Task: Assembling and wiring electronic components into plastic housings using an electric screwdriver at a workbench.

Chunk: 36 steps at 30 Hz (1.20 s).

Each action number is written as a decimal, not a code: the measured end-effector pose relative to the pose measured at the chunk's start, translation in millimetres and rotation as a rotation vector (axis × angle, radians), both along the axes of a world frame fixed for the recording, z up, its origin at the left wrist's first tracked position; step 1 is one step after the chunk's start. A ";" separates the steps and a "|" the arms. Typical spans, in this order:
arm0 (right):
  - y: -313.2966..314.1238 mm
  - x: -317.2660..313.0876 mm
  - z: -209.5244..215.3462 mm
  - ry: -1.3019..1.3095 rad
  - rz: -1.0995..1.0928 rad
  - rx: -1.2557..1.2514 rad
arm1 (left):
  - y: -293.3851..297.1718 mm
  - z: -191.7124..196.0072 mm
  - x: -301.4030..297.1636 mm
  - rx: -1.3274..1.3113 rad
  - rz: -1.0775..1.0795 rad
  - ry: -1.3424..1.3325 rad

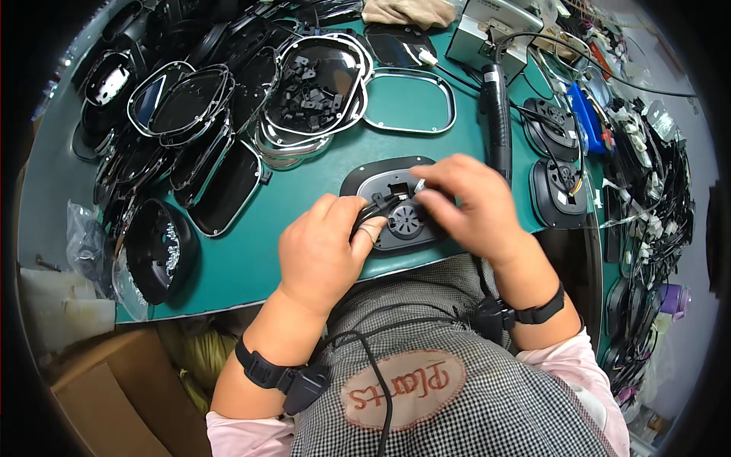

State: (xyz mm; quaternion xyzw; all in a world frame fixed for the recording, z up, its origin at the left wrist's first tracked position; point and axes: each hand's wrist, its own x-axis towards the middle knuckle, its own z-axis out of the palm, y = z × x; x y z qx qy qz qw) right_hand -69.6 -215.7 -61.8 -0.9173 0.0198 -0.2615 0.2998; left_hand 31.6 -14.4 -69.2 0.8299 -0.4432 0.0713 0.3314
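A rounded black plastic housing (368, 174) lies on the table in front of me, with a round slotted piece (404, 220) at its middle and a dark square opening above that. My left hand (320, 247) grips a bundle of black cable (370, 211) at the housing's left side, thumb and fingers closed round it. Over the housing's right side is my right hand (476, 206), thumb and forefinger pinched on a small white connector (419, 186). The right hand is slightly blurred, and its lower fingers are hidden.
Black frames and shells are heaped at the left, one shell (304, 91) holding small black clips. A black bowl-shaped housing (158, 251) contains screws. Beyond my hands lie an empty frame (411, 100) and a black-handled tool (496, 122). Similar housings (560, 190) and cable bundles (647, 190) sit rightward.
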 end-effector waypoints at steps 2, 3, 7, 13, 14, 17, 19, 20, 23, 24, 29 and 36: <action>-11.2 -5.5 8.7 0.001 -0.053 0.078 | 2.2 1.7 -0.4 0.009 0.004 -0.001; -17.2 -6.8 10.9 -0.023 -0.079 0.087 | 2.6 2.1 -0.1 0.016 0.005 -0.002; -41.8 -9.9 16.7 -0.048 -0.239 0.057 | 8.6 8.6 0.5 0.059 0.039 -0.005; -75.9 -16.5 12.0 0.160 -0.534 -0.137 | 14.3 16.8 2.1 -0.005 0.003 0.018; -75.8 -16.7 10.2 0.246 -0.594 -0.186 | 15.6 17.6 0.8 -0.009 0.003 0.016; -73.3 -6.0 1.3 0.364 -0.615 -0.198 | 25.0 21.6 -1.2 0.022 0.048 0.010; -71.8 0.0 -4.5 0.389 -0.630 -0.222 | 31.0 25.8 1.6 0.009 0.071 -0.002; -73.5 3.2 -10.3 0.343 -0.571 -0.178 | 36.9 30.6 4.1 -0.037 0.088 -0.015; -80.0 6.6 -11.1 0.332 -0.525 0.004 | 56.4 52.1 19.7 -0.075 0.140 -0.016; -82.4 3.8 -10.3 0.363 -0.538 0.137 | 66.3 58.7 25.2 -0.074 0.174 -0.006; -96.2 -16.8 -7.7 0.099 -0.473 0.764 | 132.0 79.6 69.2 0.019 0.451 -0.091; -72.4 -12.5 40.8 -0.175 -0.334 0.909 | 194.1 60.5 120.8 0.604 0.623 0.182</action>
